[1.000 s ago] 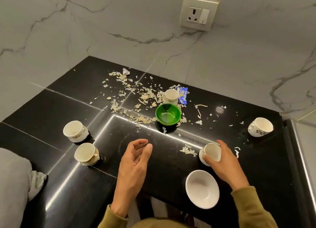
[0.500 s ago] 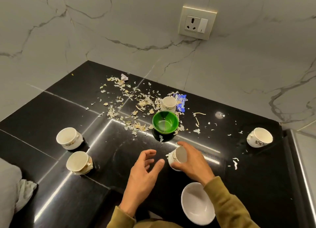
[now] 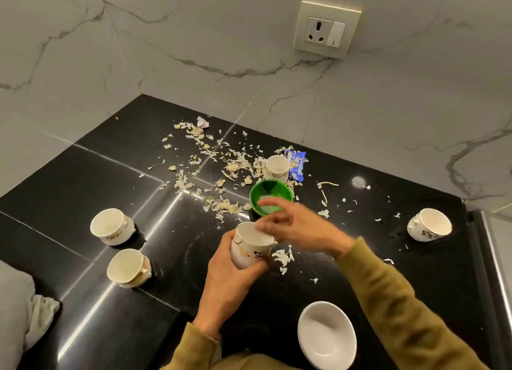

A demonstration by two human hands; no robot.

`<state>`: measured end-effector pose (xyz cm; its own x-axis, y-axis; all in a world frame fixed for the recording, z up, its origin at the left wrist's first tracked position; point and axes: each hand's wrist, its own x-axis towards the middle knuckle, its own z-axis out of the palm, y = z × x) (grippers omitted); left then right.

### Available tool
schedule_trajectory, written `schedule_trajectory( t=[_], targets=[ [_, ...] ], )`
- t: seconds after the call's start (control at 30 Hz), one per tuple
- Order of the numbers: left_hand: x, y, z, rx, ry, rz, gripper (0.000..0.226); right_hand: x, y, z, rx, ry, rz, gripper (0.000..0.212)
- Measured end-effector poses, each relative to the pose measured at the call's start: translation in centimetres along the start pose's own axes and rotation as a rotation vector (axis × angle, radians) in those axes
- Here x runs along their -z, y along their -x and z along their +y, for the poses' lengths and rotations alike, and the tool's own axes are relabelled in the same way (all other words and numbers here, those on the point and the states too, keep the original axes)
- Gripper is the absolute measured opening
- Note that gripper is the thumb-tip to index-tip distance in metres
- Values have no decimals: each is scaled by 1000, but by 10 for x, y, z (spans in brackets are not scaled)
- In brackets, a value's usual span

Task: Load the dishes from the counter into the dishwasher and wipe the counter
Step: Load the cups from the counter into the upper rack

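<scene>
Near the front edge of the black counter (image 3: pixel 83 189), the left hand (image 3: pixel 230 283) has its fingers curled round the body of a white cup (image 3: pixel 250 247), while the right hand (image 3: pixel 293 225) hovers at the rim with blurred fingers, so its hold I cannot tell. Glazed ceramic looks light, stiff, slippery and breakable; gripping round the body or by the handle seems safest.
</scene>
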<state>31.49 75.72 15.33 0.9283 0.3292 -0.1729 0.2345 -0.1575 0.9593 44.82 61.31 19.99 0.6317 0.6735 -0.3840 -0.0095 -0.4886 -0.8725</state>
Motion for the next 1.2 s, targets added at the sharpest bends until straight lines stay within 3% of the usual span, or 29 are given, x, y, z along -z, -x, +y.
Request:
schedule_trajectory(
  t=[0.17, 0.3, 0.37, 0.5, 0.7, 0.8, 0.93, 1.1, 1.2],
  targets=[
    [7, -2, 5, 68, 31, 42, 59, 55, -72, 22, -71, 256, 469, 36],
    [7, 0, 9, 80, 74, 56, 56, 71, -127, 41, -193, 505, 461, 53],
    [6, 2, 9, 88, 87, 63, 56, 72, -144, 49, -232, 553, 437, 49],
    [4, 3, 8, 106, 105, 78, 59, 72, -156, 60, -253, 524, 462, 28],
    [6, 1, 9, 113, 101, 93, 60, 78, -144, 72, -196, 419, 634, 28],
    [5, 0, 12, 109, 103, 87, 58, 80, -121, 71, -98, 232, 704, 22],
    [3, 0, 15, 96, 105, 48, 58, 71, -65, 65, 7, -258, 703, 14],
    [-1, 1, 17, 80, 105, -21, 63, 24, 24, 67, 40, -971, 553, 16],
    [-3, 4, 17, 71, 101, -75, 62, -9, 59, 77, 15, -1246, 554, 34]
  ],
)
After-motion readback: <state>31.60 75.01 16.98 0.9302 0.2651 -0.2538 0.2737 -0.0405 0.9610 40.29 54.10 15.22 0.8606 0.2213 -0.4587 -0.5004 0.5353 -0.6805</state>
